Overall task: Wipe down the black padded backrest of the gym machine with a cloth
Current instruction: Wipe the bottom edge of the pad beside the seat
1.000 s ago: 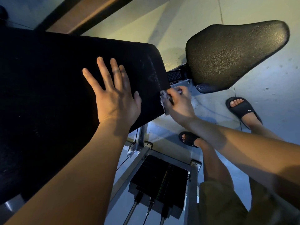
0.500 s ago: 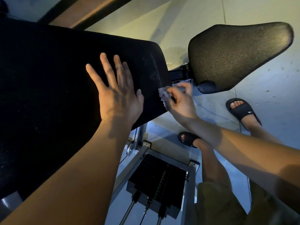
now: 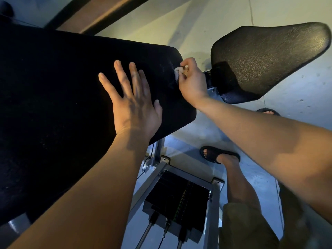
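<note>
**Cloth at the backrest's right edge**

The left hand [image 3: 133, 103] is lying flat, fingers spread, on the black backrest [image 3: 62, 105]; the right hand [image 3: 192, 81] is pinching a small pale cloth [image 3: 177, 72] against its right edge, near the seat pad [image 3: 265, 60]

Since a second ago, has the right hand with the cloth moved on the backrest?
Yes. The right hand, pinching the cloth, has slid along the backrest's right edge, from its lower corner toward the upper corner.
</note>
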A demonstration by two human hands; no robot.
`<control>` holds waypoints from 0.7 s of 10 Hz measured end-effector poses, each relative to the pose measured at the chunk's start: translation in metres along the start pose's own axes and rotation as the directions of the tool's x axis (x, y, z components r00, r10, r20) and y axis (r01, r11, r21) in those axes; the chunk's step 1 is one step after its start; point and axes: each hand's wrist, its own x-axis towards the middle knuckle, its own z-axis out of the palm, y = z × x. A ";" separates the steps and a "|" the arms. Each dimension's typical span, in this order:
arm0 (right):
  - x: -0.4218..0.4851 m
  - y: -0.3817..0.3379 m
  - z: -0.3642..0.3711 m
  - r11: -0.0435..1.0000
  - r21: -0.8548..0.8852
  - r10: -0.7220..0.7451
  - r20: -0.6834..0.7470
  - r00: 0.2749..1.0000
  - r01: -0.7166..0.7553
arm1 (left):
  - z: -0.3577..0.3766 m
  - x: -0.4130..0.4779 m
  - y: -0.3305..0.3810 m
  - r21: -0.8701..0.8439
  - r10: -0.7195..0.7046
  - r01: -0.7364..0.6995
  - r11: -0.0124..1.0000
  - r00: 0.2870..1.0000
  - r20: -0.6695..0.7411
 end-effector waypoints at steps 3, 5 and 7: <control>-0.032 0.029 -0.008 0.989 -0.060 -0.121 0.161 0.980 0.132 | 0.000 0.000 0.000 -0.012 0.006 -0.006 1.000 1.000 -0.001; -0.039 -0.003 -0.002 0.992 -0.027 -0.125 0.047 0.991 0.126 | 0.001 0.000 0.001 -0.020 0.010 -0.010 1.000 1.000 0.003; -0.027 0.020 -0.010 0.979 -0.076 -0.180 0.095 0.979 0.187 | 0.000 0.001 0.001 -0.015 0.009 -0.010 1.000 1.000 -0.004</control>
